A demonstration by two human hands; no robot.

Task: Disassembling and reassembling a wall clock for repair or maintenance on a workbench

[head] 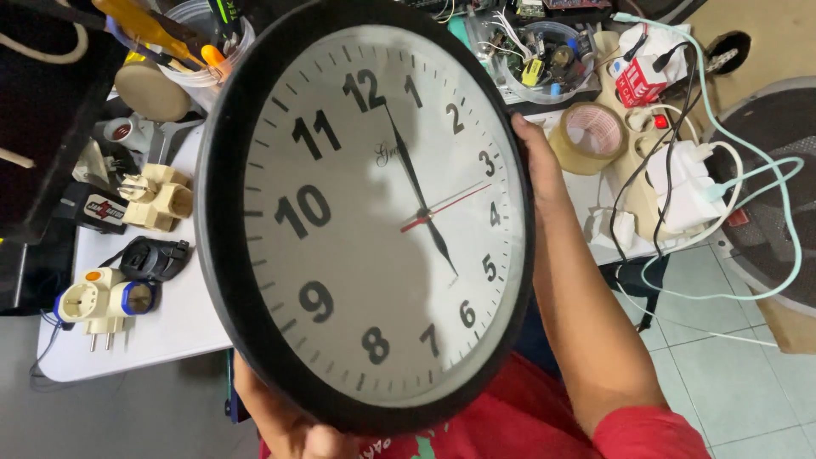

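I hold a large round wall clock [365, 212] up in front of me. It has a black rim, a white face, black numerals, black hands and a thin red second hand. My right hand [537, 161] grips the rim on the right side, fingers behind the clock and forearm running down to a red sleeve. At the clock's bottom edge, my left hand [285, 421] supports the rim from below and is partly hidden by it. The clock covers much of the white table [170, 323] behind it.
Cream plug adapters [157, 197] and a white and blue one [98, 299] lie on the table's left part. A tape roll [588, 136], a power strip [659, 183] with several cables, and clear tubs of tools [200, 51] and parts [548, 59] stand beyond. Tiled floor [714, 340] is at right.
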